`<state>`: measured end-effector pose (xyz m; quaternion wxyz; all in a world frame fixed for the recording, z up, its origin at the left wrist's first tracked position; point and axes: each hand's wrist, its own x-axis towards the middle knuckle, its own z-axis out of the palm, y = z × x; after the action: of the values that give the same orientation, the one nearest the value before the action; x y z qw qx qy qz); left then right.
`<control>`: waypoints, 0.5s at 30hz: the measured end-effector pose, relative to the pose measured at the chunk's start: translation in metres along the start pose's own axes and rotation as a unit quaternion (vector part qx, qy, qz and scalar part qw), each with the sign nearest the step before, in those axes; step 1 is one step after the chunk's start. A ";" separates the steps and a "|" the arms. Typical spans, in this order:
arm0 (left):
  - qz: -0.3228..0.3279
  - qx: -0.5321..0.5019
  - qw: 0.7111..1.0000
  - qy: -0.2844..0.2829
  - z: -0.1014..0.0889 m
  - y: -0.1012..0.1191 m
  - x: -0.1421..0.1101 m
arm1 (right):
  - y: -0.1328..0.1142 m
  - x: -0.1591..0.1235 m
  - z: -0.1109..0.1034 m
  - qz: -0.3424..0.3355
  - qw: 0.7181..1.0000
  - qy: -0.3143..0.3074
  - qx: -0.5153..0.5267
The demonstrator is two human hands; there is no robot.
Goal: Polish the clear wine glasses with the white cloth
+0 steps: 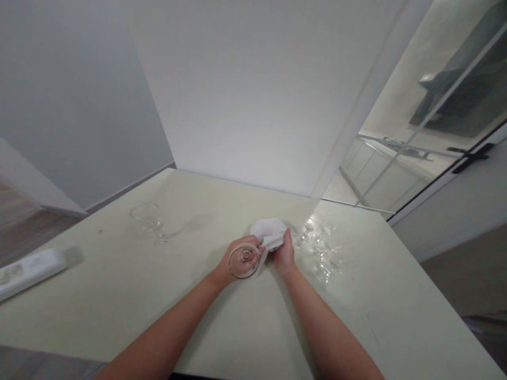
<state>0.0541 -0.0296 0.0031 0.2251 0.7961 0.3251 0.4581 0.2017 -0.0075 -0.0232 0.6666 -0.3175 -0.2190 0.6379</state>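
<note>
Head view: left hand (237, 257) grips wine glass (243, 262) (foot toward cam); right hand (283, 254) clutches white cloth (270, 233).

Desk (119, 295): stemmed glass (149, 221) far left; flat box (29, 270) at left edge. Centre: left hand (233, 258) holds a glass (243, 262), cloth (269, 235) just behind, right hand (283, 254) on cloth. Cluster of glasses (321, 248) right.
</note>
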 end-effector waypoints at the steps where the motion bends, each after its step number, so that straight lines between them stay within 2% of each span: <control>1: -0.022 -0.041 0.999 -0.025 0.001 0.005 -0.001 | -0.002 -0.001 0.001 0.011 1.000 -0.006 -0.001; 3: -0.074 -0.120 0.986 -0.092 0.003 0.015 -0.003 | -0.005 -0.004 0.001 0.044 0.998 -0.034 -0.007; 6: -0.141 -0.249 0.943 -0.170 0.004 0.023 -0.003 | -0.012 -0.005 -0.003 0.102 0.987 -0.115 -0.036; 8: -0.191 -0.314 0.913 -0.178 0.002 0.021 -0.003 | -0.016 -0.005 -0.006 0.118 0.979 -0.158 -0.056; 10: -0.248 -0.340 0.894 -0.157 0.000 0.015 -0.003 | -0.019 -0.004 -0.009 0.107 0.978 -0.168 -0.056; 12: -0.287 -0.323 0.893 -0.129 -0.004 0.010 -0.004 | -0.022 -0.005 -0.010 0.083 0.983 -0.156 -0.040; 15: -0.287 -0.212 0.927 -0.113 -0.010 0.009 -0.005 | -0.024 -0.010 -0.007 0.069 0.987 -0.143 -0.023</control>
<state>0.0463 -0.0386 0.0106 0.5461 0.6490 0.4072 0.3388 0.2228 -0.0181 -0.0095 0.5751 -0.2523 -0.3043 0.7162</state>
